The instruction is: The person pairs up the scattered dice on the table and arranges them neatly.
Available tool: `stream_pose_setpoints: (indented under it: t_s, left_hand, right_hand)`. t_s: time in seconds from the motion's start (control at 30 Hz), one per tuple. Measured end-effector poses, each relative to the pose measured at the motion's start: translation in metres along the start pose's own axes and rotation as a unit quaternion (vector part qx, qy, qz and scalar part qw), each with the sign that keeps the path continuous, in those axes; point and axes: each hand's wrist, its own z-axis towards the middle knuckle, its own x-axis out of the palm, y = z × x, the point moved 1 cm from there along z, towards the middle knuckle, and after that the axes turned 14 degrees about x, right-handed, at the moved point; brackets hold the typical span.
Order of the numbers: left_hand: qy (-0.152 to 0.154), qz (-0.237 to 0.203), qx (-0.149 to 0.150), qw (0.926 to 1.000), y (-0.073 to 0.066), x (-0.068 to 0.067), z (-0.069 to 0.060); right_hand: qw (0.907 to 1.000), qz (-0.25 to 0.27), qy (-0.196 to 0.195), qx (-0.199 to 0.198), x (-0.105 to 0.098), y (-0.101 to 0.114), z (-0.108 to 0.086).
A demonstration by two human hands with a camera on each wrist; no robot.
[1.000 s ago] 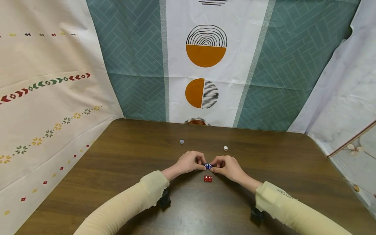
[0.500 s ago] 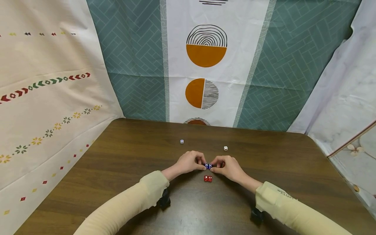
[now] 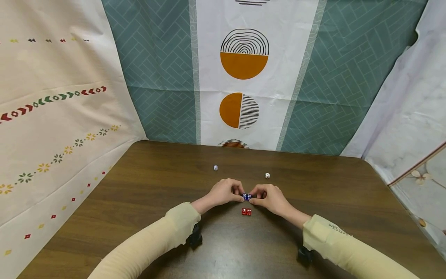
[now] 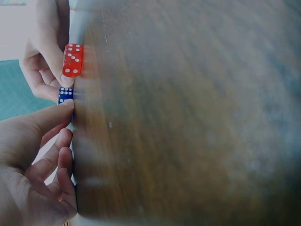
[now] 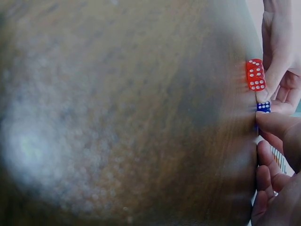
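Two blue dice (image 3: 247, 197) stand side by side, touching, on the wooden table. The left hand (image 3: 225, 192) pinches the left one between thumb and fingers, and the right hand (image 3: 271, 199) pinches the right one from the other side. Just nearer the person, two red dice (image 3: 246, 211) sit together, touched by neither hand. In the left wrist view the blue dice (image 4: 66, 93) are partly covered by the left thumb, beside the red dice (image 4: 73, 60). The right wrist view shows the right thumb against the blue dice (image 5: 264, 107), near the red dice (image 5: 256, 75).
Farther back on the table (image 3: 167, 166) lie two separate white dice, one at the left (image 3: 215, 167) and one at the right (image 3: 267, 175). Patterned cloths hang behind the table and at both sides. Dark devices are strapped under both wrists.
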Motion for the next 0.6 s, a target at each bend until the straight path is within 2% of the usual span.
stream_pose_setpoints:
  t_s: [0.43, 0.6]
  left_hand:
    - [0.003, -0.002, -0.002, 1.0000, -0.0008, -0.0009, 0.0008]
    - [0.004, -0.003, -0.002, 1.0000, -0.0009, -0.0006, 0.0001]
  right_hand:
    - [1.0000, 0.001, -0.007, 0.000, 0.0004, -0.0003, 0.0006]
    - [0.9999, 0.004, 0.012, -0.009, -0.0013, -0.0015, 0.0007]
